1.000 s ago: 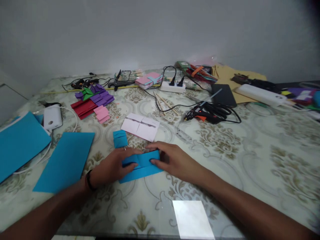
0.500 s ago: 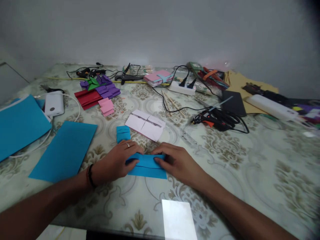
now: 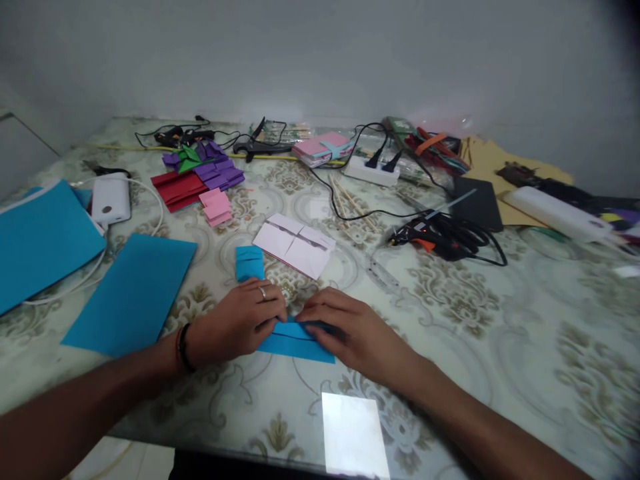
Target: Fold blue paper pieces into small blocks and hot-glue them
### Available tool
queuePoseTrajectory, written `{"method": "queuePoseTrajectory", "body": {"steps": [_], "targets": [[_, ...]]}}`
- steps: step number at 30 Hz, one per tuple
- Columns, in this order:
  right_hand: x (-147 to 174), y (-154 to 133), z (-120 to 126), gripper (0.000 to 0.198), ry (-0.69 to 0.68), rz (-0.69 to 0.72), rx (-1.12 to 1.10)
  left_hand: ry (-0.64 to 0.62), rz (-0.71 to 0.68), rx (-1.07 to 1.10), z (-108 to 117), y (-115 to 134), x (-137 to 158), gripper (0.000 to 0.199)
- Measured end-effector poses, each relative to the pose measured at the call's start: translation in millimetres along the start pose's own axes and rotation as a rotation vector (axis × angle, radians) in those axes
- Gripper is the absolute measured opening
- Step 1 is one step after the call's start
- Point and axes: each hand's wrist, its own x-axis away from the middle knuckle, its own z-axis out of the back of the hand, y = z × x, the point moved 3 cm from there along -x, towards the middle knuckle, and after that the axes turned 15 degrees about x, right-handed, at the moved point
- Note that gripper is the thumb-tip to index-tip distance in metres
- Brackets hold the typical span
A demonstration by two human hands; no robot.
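A strip of blue paper [image 3: 299, 348], partly folded over along its far side, lies on the patterned table in front of me. My left hand [image 3: 253, 319] pinches its left end, with the thumb on the paper and the fingers curled at the far edge. At the other end, my right hand [image 3: 345, 327] grips the folded flap between thumb and fingers, hiding part of it. Just beyond my left hand sits a small folded blue piece [image 3: 249, 263]. A folded white paper [image 3: 295, 245] rests farther back, near the middle.
Blue sheets [image 3: 133, 293] and a white power bank [image 3: 111, 200] with a cable lie left. Folded red paper [image 3: 179, 189] is behind them. A glue gun [image 3: 420, 230] with coiled cord and a clear ruler [image 3: 381, 272] lie right. A power strip [image 3: 373, 171] stands farther back.
The far flap of the blue paper has been lifted and folded, so less of its surface shows. Both hands have come closer together. The view has shifted slightly.
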Motion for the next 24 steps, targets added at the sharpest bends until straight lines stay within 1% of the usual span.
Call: {"method": "queuePoseTrajectory", "body": {"steps": [3, 8, 11, 15, 17, 20, 21, 24], "targets": [[1, -1, 0, 0.019, 0.0, 0.03, -0.012, -0.002, -0.021, -0.027, 0, 3, 0, 0.017], [0, 0, 1, 0.017, -0.029, 0.033, -0.043, -0.078, -0.047, -0.141, -3, 13, 0, 0.021], [0, -2, 1, 0.019, -0.053, 0.043, -0.051, -0.06, -0.069, -0.183, -2, 18, 0, 0.023], [2, -2, -1, 0.027, -0.081, 0.057, -0.041, -0.04, -0.079, -0.199, 0, 21, 0, 0.024], [2, 0, -1, 0.031, -0.081, 0.052, -0.045, -0.038, -0.081, -0.182, 0, 21, 1, 0.02], [1, 3, 0, 0.033, -0.048, 0.016, -0.078, -0.039, -0.072, -0.138, 0, 21, 2, 0.007], [0, 4, 0, 0.032, -0.034, -0.004, -0.094, -0.042, -0.064, -0.128, -1, 20, 2, 0.01], [-2, 8, 2, 0.029, -0.001, -0.068, -0.128, -0.058, -0.022, -0.135, -2, 18, 3, 0.026]]}}
